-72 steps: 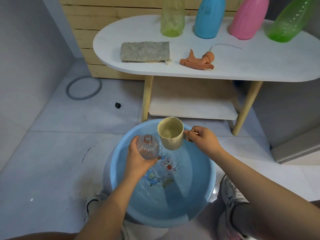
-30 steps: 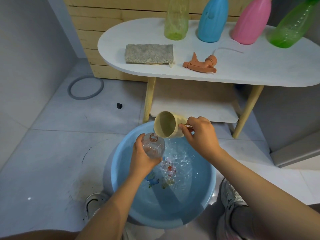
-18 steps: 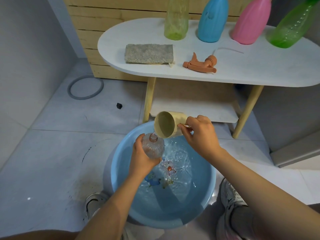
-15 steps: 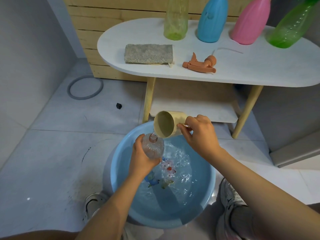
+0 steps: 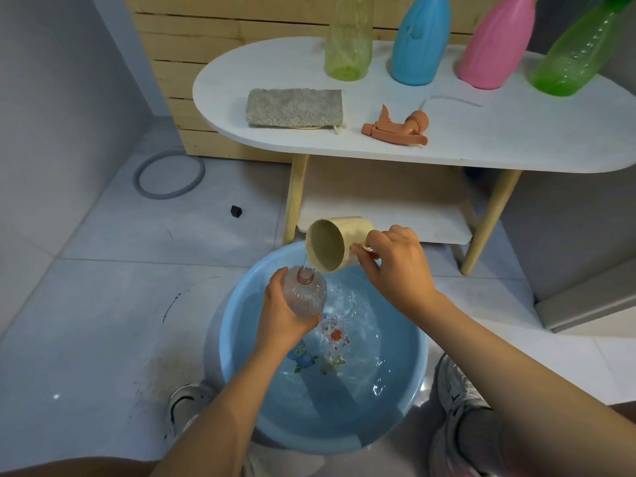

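- Head view: the right hand [image 5: 395, 266] grips a cup [image 5: 332, 243] by its handle, tipped on its side, a thin stream running from its rim into the bottle [image 5: 304, 294].
- The left hand [image 5: 282, 315] wraps around that clear, ribbed bottle, held upright over the basin [image 5: 241, 390].
- Pouring looks nearly done; next, probably scoop more water, keeping the rim just above the narrow neck.

Floor [image 5: 103, 304]: pale grey tiles with dark scuffs. Plain grey wall [image 5: 51, 98] at left, wood-slat panel [image 5: 223, 46] at the back. White oval worktop [image 5: 516, 132] stands on light wooden legs [image 5: 296, 201], a white shelf [image 5: 395, 215] beneath it.
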A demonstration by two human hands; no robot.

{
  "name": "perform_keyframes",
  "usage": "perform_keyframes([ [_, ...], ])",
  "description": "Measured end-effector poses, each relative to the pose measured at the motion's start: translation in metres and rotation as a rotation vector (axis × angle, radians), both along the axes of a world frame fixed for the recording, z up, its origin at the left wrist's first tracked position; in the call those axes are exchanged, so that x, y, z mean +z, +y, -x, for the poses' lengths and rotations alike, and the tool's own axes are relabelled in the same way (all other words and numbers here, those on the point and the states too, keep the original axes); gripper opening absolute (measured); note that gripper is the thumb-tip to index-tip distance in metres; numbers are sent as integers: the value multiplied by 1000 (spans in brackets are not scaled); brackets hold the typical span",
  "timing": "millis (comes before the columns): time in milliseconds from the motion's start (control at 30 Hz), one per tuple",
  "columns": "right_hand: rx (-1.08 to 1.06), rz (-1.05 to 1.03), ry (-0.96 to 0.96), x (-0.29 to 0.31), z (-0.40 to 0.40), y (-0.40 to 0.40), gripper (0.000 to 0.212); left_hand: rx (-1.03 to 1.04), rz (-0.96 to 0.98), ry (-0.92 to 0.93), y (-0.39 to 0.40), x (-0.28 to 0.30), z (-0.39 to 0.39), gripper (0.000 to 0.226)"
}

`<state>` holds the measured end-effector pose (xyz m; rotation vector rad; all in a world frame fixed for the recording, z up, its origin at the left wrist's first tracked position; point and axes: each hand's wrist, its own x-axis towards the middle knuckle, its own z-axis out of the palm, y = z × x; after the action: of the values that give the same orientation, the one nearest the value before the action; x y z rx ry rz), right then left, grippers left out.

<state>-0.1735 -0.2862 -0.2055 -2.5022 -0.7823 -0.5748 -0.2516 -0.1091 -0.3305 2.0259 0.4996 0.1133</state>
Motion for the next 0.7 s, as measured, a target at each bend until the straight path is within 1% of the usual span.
perform_keyframes([
  [200,3,27,1,-1,-1,-1,28,0,0,-4,0,0,1,107],
  [700,43,32,-79,-1,-2,0,28,7,-4,20,0,-2,-1,109],
])
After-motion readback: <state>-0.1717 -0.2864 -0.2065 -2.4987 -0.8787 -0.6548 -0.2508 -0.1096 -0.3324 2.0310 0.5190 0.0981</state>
